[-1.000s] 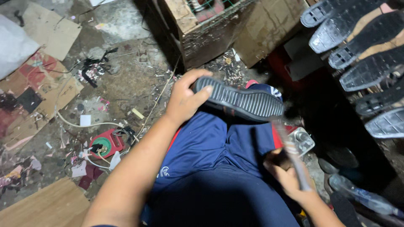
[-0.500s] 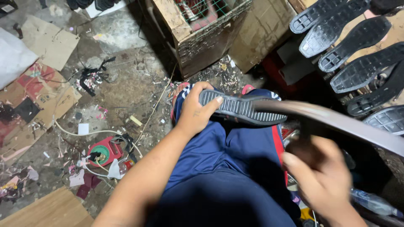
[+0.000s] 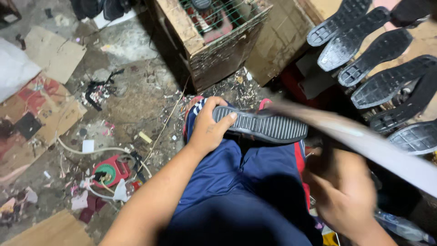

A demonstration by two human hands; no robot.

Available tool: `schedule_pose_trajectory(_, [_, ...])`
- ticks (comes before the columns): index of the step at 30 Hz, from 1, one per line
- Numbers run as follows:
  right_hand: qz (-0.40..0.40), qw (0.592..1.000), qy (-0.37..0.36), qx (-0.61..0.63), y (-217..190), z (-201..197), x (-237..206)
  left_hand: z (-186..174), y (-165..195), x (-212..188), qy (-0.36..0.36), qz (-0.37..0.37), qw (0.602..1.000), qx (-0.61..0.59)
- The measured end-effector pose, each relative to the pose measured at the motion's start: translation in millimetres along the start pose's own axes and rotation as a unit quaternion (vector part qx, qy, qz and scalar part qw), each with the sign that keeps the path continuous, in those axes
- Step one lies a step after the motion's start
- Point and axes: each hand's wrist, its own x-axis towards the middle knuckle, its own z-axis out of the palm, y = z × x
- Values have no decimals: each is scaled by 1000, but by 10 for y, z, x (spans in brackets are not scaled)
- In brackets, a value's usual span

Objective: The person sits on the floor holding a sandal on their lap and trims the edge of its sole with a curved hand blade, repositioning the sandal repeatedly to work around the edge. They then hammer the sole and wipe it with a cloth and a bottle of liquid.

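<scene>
My left hand (image 3: 209, 127) grips the heel end of a dark ribbed shoe sole (image 3: 264, 124) that rests across my knees, over blue trousers (image 3: 246, 182). My right hand (image 3: 343, 193) is blurred at the lower right and closed around the handle of a long flat grey blade (image 3: 364, 139). The blade slants from the lower right up to the left, and its tip lies over the top edge of the sole. The handle is hidden inside the fist.
Several dark shoe soles (image 3: 378, 59) lie in a row on a board at the upper right. A wooden crate with wire mesh (image 3: 214, 36) stands ahead of my knees. Cardboard scraps (image 3: 50, 54), a red cable reel (image 3: 109, 171) and litter cover the floor at left.
My right hand rose from low beside my leg and swung the blade up and across to the sole. The left hand stayed on the sole's heel end.
</scene>
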Motion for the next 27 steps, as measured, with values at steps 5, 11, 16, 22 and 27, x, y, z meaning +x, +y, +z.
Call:
schedule_pose_trajectory(5, [-63, 939, -115, -318, 123, 323, 286, 17, 29, -22, -11, -7, 1000, -18])
schedule_pose_trajectory(11, [70, 997, -25, -14, -185, 76, 127, 7, 39, 5, -10, -63, 998, -28])
schedule_pose_trajectory(16, [92, 900, -144, -400, -142, 340, 245, 52, 17, 62, -17, -37, 999, -15])
schedule_pose_trajectory(22, [102, 973, -50, -199, -276, -86, 22, 56, -43, 79, -31, -22, 999, -9])
schedule_pose_trajectory(27, [171, 907, -153, -354, 268, 181, -47, 45, -69, 65, -33, -45, 998, -5])
